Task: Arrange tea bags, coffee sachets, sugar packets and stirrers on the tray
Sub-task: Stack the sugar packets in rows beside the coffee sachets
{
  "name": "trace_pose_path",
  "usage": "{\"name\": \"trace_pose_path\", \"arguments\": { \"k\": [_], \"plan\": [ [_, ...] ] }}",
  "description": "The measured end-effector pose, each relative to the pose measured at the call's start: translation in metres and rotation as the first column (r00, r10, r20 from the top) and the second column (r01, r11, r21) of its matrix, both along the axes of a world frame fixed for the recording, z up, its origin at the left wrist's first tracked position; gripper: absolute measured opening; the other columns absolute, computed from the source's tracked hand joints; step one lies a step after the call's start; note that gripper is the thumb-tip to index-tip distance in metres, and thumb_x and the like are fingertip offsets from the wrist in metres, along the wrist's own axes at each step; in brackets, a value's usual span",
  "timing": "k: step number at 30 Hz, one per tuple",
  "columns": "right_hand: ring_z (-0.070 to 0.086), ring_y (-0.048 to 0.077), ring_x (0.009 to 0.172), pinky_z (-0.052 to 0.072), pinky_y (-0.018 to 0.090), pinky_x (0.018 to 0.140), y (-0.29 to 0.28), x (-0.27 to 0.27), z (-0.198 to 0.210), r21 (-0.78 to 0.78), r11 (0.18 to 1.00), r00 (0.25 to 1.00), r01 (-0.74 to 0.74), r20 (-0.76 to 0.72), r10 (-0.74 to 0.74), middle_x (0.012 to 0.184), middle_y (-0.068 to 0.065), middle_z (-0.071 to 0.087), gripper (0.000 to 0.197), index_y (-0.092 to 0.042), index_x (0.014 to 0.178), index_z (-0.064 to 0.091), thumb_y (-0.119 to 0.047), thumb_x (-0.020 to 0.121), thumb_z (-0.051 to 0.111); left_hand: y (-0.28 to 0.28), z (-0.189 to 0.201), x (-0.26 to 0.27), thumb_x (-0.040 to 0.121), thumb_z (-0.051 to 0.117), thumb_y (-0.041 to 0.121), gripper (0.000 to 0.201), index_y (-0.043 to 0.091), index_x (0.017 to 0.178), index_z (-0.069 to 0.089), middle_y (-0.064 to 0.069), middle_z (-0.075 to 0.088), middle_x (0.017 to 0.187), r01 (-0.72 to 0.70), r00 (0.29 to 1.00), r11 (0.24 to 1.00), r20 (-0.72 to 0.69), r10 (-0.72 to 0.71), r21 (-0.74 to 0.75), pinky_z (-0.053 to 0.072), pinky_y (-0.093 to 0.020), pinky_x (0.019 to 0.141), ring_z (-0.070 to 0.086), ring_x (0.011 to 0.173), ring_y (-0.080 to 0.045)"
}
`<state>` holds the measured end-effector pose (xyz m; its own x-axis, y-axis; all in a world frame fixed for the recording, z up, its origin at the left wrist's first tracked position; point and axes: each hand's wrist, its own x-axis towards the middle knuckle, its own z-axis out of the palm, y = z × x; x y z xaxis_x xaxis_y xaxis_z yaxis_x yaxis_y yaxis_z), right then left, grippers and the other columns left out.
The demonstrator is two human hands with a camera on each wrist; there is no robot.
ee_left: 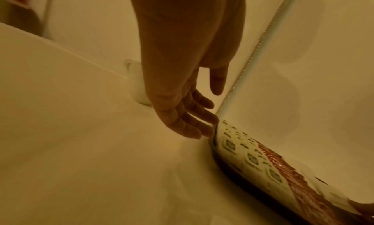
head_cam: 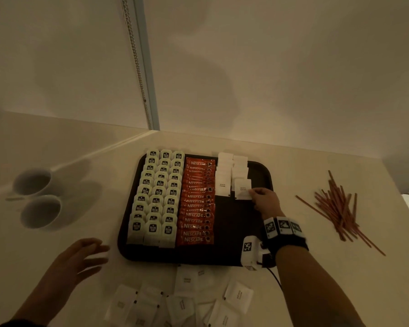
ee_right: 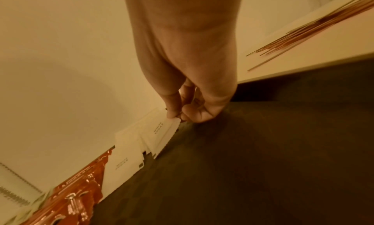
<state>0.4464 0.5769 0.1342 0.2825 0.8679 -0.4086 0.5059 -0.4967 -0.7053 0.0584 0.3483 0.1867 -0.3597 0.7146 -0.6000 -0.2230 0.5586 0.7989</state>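
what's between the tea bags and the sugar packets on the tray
One column of red coffee sachets lies between the tea bags and the sugar packets on the tray, clearest in the head view.

tea bags (head_cam: 155, 197) left on tray (head_cam: 236, 232); coffee sachets (head_cam: 197, 201) middle; stirrers (head_cam: 340, 206) right, off it.

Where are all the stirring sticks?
In the head view, the stirrers lie in a loose pile on the counter, right of the tray, none on it yet.
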Motion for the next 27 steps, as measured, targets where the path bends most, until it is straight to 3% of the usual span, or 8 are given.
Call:
{"name": "trace_pose_path", "arguments": {
  "k": [3, 8, 13, 16, 19, 22, 24, 27],
  "plan": [
    [0.061, 0.027, 0.098, 0.053, 0.044, 0.089, 0.005, -0.003, -0.005, -0.013, 1.0, 0.999, -0.012, 0.044, 0.013, 0.106, 0.01, 0.066, 0.023, -0.01, 0.107, 0.067, -0.024, 0.091, 0.059, -0.018, -0.009, -0.013, 0.099, 0.039, 0.007, 0.02, 0.008, 0.096, 0.059, -0.006, 0.074, 0.08, -0.059, 0.998, 0.997, 0.032, 0.061, -0.057, 0.05, -0.038, 0.075, 0.07, 0.065, -0.024],
    [0.061, 0.027, 0.098, 0.051, 0.042, 0.09, 0.01, -0.008, -0.007, 0.013, 1.0, 0.989, -0.01, 0.146, 0.008, 0.106, 0.012, 0.067, 0.024, -0.007, 0.104, 0.069, -0.025, 0.089, 0.061, -0.035, -0.018, -0.027, 0.1, 0.037, 0.009, 0.021, 0.009, 0.096, 0.058, -0.004, 0.075, 0.079, -0.106, 0.992, 0.988, 0.063, 0.113, -0.112, 0.057, -0.026, 0.053, 0.071, 0.062, -0.019],
    [0.057, 0.024, 0.099, 0.044, 0.03, 0.08, -0.003, -0.019, 0.016, 0.09, 0.995, 0.981, -0.042, 0.194, 0.024, 0.104, 0.01, 0.064, 0.024, -0.005, 0.102, 0.063, -0.025, 0.089, 0.061, -0.043, -0.014, -0.027, 0.1, 0.037, 0.009, 0.021, 0.009, 0.096, 0.058, -0.001, 0.074, 0.075, -0.098, 0.993, 0.99, 0.054, 0.104, -0.104, 0.057, -0.03, 0.062, 0.071, 0.06, -0.017],
    [0.057, 0.01, 0.089, 0.041, 0.017, 0.071, -0.037, -0.026, 0.048, 0.163, 0.947, 0.961, -0.276, 0.084, 0.265, 0.092, -0.006, 0.059, 0.013, -0.015, 0.099, 0.06, -0.025, 0.091, 0.059, -0.051, -0.01, -0.027, 0.099, 0.038, 0.008, 0.02, 0.011, 0.096, 0.058, 0.002, 0.074, 0.075, -0.065, 0.998, 0.994, 0.003, 0.065, -0.088, 0.051, -0.032, 0.07, 0.071, 0.061, -0.014],
    [0.057, 0.003, 0.091, 0.042, 0.015, 0.077, -0.095, -0.031, 0.079, -0.032, 0.682, 0.681, -0.73, 0.041, 0.731, 0.097, -0.01, 0.059, 0.013, -0.022, 0.102, 0.06, -0.027, 0.09, 0.059, -0.062, -0.009, -0.027, 0.099, 0.038, 0.007, 0.02, 0.011, 0.095, 0.058, 0.003, 0.074, 0.073, -0.053, 0.999, 0.996, -0.015, 0.052, -0.071, 0.057, -0.026, 0.058, 0.07, 0.06, -0.012],
    [0.054, 0.01, 0.104, 0.043, 0.018, 0.085, -0.154, -0.025, 0.08, -0.336, 0.341, 0.335, -0.878, 0.078, 0.939, 0.114, -0.004, 0.058, 0.031, -0.02, 0.115, 0.059, -0.038, 0.09, 0.058, -0.076, -0.009, -0.027, 0.1, 0.037, 0.007, 0.022, 0.01, 0.096, 0.058, 0.002, 0.074, 0.075, -0.04, 0.999, 0.998, 0.001, 0.04, -0.048, 0.056, -0.02, 0.053, 0.07, 0.061, -0.013],
    [0.046, 0.016, 0.118, 0.04, 0.026, 0.097, -0.186, -0.018, 0.068, -0.419, 0.311, 0.25, -0.853, 0.195, 0.948, 0.131, 0.0, 0.048, 0.051, -0.021, 0.128, 0.05, -0.049, 0.086, 0.059, -0.084, -0.01, -0.025, 0.1, 0.036, 0.008, 0.022, 0.009, 0.098, 0.058, 0.001, 0.074, 0.077, -0.02, 1.0, 0.999, 0.005, 0.021, -0.028, 0.056, -0.022, 0.056, 0.071, 0.064, -0.014],
    [0.018, 0.024, 0.139, 0.028, 0.042, 0.112, -0.222, -0.01, 0.048, -0.48, 0.375, 0.261, -0.793, 0.29, 0.921, 0.155, 0.001, 0.014, 0.098, -0.027, 0.147, 0.02, -0.068, 0.069, 0.064, -0.094, -0.01, -0.023, 0.1, 0.035, 0.009, 0.024, 0.009, 0.097, 0.058, -0.003, 0.074, 0.081, 0.006, 1.0, 1.0, 0.001, -0.006, -0.007, 0.054, -0.036, 0.072, 0.071, 0.066, -0.015]
  ]
}}
